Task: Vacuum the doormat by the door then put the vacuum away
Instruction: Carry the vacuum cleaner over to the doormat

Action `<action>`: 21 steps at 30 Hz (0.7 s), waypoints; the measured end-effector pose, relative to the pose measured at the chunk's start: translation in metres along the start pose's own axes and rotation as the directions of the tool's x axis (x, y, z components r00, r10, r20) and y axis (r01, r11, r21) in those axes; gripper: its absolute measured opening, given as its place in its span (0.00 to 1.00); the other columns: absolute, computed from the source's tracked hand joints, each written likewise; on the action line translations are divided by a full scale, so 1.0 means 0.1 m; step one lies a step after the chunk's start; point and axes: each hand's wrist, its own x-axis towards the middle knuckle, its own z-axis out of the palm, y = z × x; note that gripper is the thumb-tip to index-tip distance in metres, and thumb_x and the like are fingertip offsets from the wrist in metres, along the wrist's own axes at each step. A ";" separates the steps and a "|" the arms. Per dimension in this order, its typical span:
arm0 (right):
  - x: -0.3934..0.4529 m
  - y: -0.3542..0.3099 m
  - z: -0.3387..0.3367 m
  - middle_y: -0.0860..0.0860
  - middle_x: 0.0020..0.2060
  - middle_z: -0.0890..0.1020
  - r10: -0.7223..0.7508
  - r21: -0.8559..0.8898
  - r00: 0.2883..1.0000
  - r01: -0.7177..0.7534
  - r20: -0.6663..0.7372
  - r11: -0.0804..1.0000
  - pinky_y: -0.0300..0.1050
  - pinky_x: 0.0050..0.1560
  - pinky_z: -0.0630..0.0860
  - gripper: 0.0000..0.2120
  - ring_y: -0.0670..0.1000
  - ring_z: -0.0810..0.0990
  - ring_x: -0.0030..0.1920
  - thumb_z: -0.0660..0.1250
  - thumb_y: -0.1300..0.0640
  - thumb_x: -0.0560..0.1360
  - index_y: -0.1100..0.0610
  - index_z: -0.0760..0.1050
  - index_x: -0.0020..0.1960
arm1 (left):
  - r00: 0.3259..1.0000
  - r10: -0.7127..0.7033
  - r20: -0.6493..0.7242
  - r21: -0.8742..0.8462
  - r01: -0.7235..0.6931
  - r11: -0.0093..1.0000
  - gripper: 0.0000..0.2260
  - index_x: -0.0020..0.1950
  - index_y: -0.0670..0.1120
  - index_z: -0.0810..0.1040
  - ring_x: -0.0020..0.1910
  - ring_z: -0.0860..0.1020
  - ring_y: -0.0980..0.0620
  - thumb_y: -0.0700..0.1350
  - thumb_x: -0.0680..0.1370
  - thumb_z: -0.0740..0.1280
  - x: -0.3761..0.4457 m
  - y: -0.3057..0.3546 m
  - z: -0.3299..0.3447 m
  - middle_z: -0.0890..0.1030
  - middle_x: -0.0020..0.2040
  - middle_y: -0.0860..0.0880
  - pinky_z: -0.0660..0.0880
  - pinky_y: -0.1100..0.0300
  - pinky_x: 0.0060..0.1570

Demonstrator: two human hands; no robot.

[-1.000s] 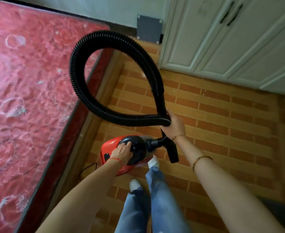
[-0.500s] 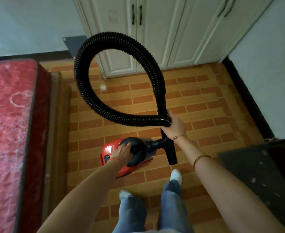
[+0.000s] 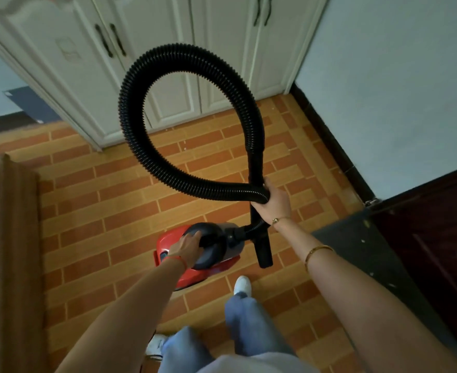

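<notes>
Cupboards [image 3: 168,63] now fill the view, the bed nearly gone. Left hand [image 3: 187,249] grips the red vacuum's [image 3: 192,254] handle; right hand [image 3: 274,201] clasps the looped black hose [image 3: 152,157].

floor [image 3: 130,200]: orange and brown brick-pattern tiles | dark mat [image 3: 356,246]: lies flat on the floor at the right, by the dark red door [image 3: 437,238] | white cupboard [image 3: 168,63]: stands on the floor at the far end | white shoes [image 3: 243,285]: stand on the floor, near the bottom
</notes>
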 end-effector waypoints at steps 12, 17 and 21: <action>0.46 1.12 -0.96 0.51 0.44 0.84 0.117 0.026 0.988 -0.114 -0.106 0.993 0.45 0.37 0.78 0.22 0.54 0.82 0.42 0.69 0.53 0.74 0.49 0.69 0.67 | 0.983 0.139 0.118 0.148 -0.156 0.977 0.21 0.71 0.45 0.65 0.59 0.76 0.38 0.47 0.79 0.62 1.11 1.35 -0.02 0.75 0.61 0.39 0.75 0.45 0.53; 0.63 1.52 -1.08 0.49 0.43 0.83 0.190 0.040 0.967 -0.186 -0.167 0.982 0.42 0.39 0.75 0.21 0.54 0.82 0.43 0.69 0.55 0.74 0.49 0.70 0.66 | 0.970 0.181 0.164 0.247 -0.218 0.944 0.22 0.74 0.46 0.62 0.63 0.73 0.39 0.46 0.80 0.61 1.57 1.69 -0.02 0.71 0.65 0.40 0.74 0.46 0.56; 0.82 1.80 -1.09 0.49 0.42 0.82 0.258 0.100 0.944 -0.242 -0.204 0.965 0.47 0.42 0.79 0.20 0.52 0.81 0.44 0.70 0.57 0.73 0.49 0.72 0.64 | 0.959 0.214 0.187 0.261 -0.259 0.930 0.20 0.72 0.45 0.63 0.61 0.74 0.40 0.45 0.80 0.61 1.95 1.84 -0.01 0.72 0.64 0.40 0.74 0.46 0.54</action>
